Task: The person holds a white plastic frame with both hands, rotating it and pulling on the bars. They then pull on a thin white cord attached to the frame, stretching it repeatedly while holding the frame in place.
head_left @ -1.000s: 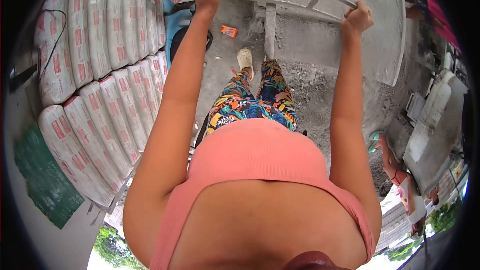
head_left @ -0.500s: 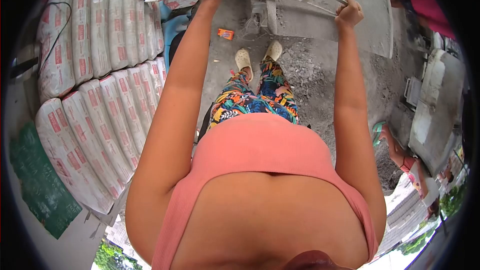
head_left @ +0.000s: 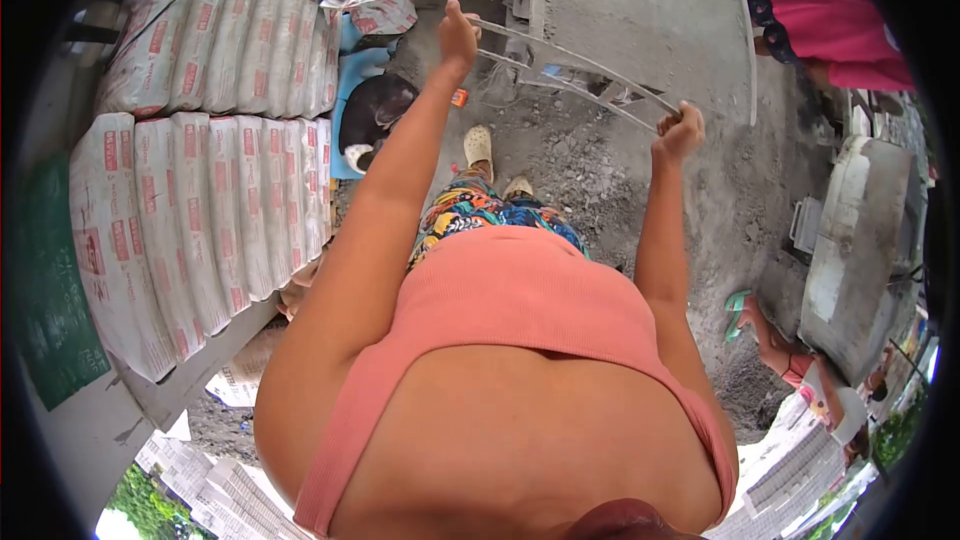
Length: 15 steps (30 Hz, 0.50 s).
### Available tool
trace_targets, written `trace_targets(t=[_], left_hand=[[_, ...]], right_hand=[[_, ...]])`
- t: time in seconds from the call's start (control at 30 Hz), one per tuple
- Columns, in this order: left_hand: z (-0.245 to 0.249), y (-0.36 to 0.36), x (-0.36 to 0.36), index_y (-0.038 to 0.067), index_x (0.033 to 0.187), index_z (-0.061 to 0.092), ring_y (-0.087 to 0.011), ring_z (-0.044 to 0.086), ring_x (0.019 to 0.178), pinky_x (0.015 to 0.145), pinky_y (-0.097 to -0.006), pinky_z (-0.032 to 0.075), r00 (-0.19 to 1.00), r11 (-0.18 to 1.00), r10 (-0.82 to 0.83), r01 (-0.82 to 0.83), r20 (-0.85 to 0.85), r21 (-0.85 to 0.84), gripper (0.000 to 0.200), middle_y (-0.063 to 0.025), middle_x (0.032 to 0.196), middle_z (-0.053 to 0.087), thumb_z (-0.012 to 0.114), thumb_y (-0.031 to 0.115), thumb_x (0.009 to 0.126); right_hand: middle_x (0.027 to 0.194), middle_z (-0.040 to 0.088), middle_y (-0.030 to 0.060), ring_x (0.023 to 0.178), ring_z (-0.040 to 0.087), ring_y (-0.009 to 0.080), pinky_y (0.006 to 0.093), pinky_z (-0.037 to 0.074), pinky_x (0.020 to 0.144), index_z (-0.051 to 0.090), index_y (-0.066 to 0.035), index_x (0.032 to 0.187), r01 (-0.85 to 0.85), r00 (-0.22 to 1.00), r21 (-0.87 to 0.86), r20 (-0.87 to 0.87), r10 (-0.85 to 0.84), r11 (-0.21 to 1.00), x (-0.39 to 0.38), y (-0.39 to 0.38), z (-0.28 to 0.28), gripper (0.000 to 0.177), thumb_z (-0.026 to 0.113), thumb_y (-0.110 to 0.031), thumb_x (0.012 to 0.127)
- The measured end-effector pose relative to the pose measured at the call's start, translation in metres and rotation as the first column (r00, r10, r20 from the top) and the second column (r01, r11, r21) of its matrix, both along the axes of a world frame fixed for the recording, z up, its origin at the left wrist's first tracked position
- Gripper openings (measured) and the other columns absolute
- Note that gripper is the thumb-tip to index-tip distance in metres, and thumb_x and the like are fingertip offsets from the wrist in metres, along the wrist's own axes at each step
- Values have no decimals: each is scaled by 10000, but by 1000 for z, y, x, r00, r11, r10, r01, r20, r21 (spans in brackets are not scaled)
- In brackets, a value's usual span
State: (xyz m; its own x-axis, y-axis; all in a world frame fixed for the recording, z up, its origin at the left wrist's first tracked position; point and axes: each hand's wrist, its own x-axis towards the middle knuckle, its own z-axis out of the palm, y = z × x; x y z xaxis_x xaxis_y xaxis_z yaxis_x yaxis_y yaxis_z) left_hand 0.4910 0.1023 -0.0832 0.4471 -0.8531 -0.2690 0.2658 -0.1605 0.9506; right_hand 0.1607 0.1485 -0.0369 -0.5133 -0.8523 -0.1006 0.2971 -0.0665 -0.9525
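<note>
Both arms reach forward to a pale rectangular frame (head_left: 575,63) made of thin bars, held by its two ends. My left hand (head_left: 459,36) is closed round the frame's left end. At its right end my right hand (head_left: 680,132) grips it with curled fingers. Beyond the frame lies a large grey dusty board (head_left: 645,10), whose near edge is close to the frame. Whether frame and board touch I cannot tell. Below my hands are my feet in cream clogs (head_left: 478,144) on the dusty ground.
Stacked white sacks (head_left: 200,200) stand at the left, with a dark animal (head_left: 375,112) on something blue beside them. A person in pink (head_left: 835,20) is at the upper right. Another person (head_left: 790,350) sits at the lower right by a grey slab (head_left: 860,250). Rubble (head_left: 590,165) covers the ground.
The view has shifted and turned. Both hands now appear lower, still on the frame, and the dark animal shows more fully. My feet have changed position, one now farther forward than the other.
</note>
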Motion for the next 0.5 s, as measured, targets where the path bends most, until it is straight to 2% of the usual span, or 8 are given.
trace_targets(t=[0.03, 0.07, 0.13, 0.17, 0.27, 0.3, 0.37, 0.5], left_hand=[[4, 5, -9, 17, 656, 500, -116, 374, 427, 422, -256, 279, 995, 999, 36, -34, -88, 26, 623, 6, 482, 382, 274, 553, 878], [10, 7, -13, 17, 656, 500, -116, 374, 427, 422, -256, 279, 997, 999, 29, -28, -75, 17, 623, 6, 482, 382, 274, 553, 878], [17, 16, -24, 72, 527, 427, -116, 363, 415, 416, -258, 272, 993, 984, -117, 113, -22, -139, 585, -1, 460, 374, 300, 528, 870], [28, 14, -33, 110, 471, 375, -122, 355, 407, 417, -258, 271, 989, 982, -84, 62, -120, -176, 557, -3, 444, 371, 328, 503, 864], [49, 15, -43, 115, 488, 389, -120, 346, 402, 424, -263, 277, 982, 983, -109, 84, -151, -166, 521, 4, 441, 361, 351, 472, 866], [54, 12, -46, 120, 495, 382, -109, 337, 397, 422, -255, 266, 978, 985, -73, 40, -193, -170, 465, 5, 442, 356, 423, 407, 859], [57, 2, -47, 111, 518, 390, -113, 355, 415, 418, -257, 274, 975, 971, -90, 41, -204, -234, 431, 4, 463, 368, 453, 367, 860], [57, -22, -49, 81, 547, 438, -111, 374, 427, 415, -285, 280, 952, 920, -205, 107, -228, -378, 360, -5, 480, 372, 514, 261, 850]], right_hand=[[491, 358, -14, 383, 300, 66, 254, 245, 358, 361, -106, 557, 1, 1000, 6, -23, -1, 1000, -5, 19, 4, 290, 548, -61, 773], [502, 346, -19, 405, 293, 66, 251, 255, 385, 370, -106, 574, -72, 997, -29, 36, 73, 997, -16, 35, 8, 283, 551, -81, 789], [520, 300, -23, 445, 261, 74, 259, 263, 435, 374, -109, 616, -200, 975, -64, 88, 205, 978, -31, 74, 22, 264, 543, -118, 818], [527, 266, -22, 464, 236, 81, 271, 261, 457, 367, -111, 642, -258, 961, -62, 86, 263, 964, -33, 94, 35, 252, 532, -135, 832], [593, 360, -35, 538, 331, 57, 222, 283, 519, 516, -67, 841, -454, 889, -66, 31, 457, 888, -34, 144, 56, 66, 528, -132, 834], [593, 360, -35, 538, 331, 57, 222, 283, 519, 516, -67, 841, -444, 893, -75, 37, 448, 893, -28, 157, 70, 66, 528, -132, 834], [636, 388, -39, 583, 340, 48, 214, 281, 538, 534, -20, 1079, -624, 769, 140, -69, 636, 769, -12, 175, 93, 265, 508, -153, 851], [615, 381, -61, 552, 313, 35, 207, 262, 505, 506, 7, 1194, -719, 673, 258, 29, 739, 645, 22, 191, 81, 364, 484, -203, 898]])
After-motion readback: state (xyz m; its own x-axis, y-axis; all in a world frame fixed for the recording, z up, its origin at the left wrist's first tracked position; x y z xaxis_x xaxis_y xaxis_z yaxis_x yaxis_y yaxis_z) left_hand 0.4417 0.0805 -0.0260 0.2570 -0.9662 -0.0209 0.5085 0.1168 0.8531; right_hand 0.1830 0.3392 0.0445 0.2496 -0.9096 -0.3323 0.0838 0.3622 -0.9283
